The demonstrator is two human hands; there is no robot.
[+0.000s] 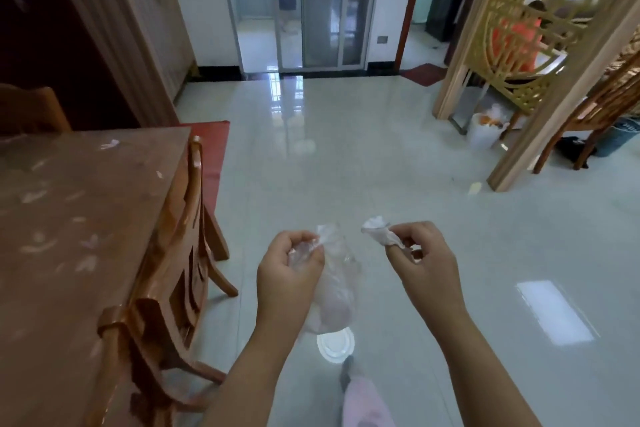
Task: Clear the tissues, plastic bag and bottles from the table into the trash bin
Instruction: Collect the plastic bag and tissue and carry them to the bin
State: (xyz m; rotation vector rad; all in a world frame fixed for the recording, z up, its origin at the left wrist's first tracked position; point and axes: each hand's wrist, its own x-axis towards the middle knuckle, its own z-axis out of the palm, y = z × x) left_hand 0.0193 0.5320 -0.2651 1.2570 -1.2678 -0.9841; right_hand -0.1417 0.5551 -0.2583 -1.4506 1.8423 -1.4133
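Here — one plastic bag point(329, 291); one tissue point(379, 232)

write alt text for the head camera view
Over a glossy tiled floor, the left hand pinches a clear plastic bag and the right hand a crumpled tissue; a wooden table stands left, a white bin far right.

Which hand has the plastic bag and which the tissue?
The left hand pinches the clear plastic bag, which hangs down transparent below the fist. The right hand holds the crumpled white tissue, small and opaque.
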